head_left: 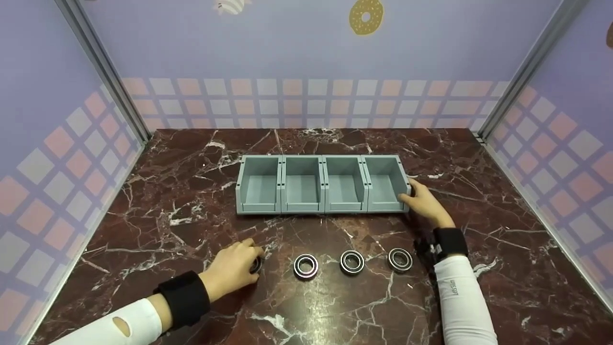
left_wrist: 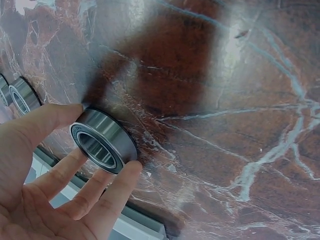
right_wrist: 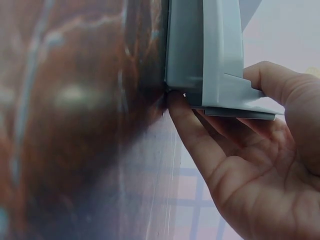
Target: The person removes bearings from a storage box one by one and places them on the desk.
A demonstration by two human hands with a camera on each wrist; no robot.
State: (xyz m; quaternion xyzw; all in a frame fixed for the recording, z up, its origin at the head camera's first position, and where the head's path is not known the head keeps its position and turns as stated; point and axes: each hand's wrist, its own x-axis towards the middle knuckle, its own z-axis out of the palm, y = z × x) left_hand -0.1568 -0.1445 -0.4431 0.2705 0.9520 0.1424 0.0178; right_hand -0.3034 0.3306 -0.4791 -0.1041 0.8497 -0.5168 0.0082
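Note:
My left hand (head_left: 233, 267) pinches a ball bearing (left_wrist: 103, 140) between thumb and fingertips, at the left end of a row of bearings. The bearing is a shiny steel ring with a dark seal, mostly hidden by the fingers in the head view. Three more bearings stand to its right: one nearest (head_left: 305, 266), a middle one (head_left: 352, 262) and a far one (head_left: 400, 259). My right hand (head_left: 425, 203) grips the right side wall of the rightmost grey bin (head_left: 387, 207), thumb over the wall and fingers along the outside.
Three further grey bins, left (head_left: 258, 208), second (head_left: 302, 207) and third (head_left: 346, 207), adjoin the gripped one in a row behind the bearings. The dark red marble tabletop (head_left: 191, 249) is bounded by patterned panels at the back (head_left: 306, 57) and both sides.

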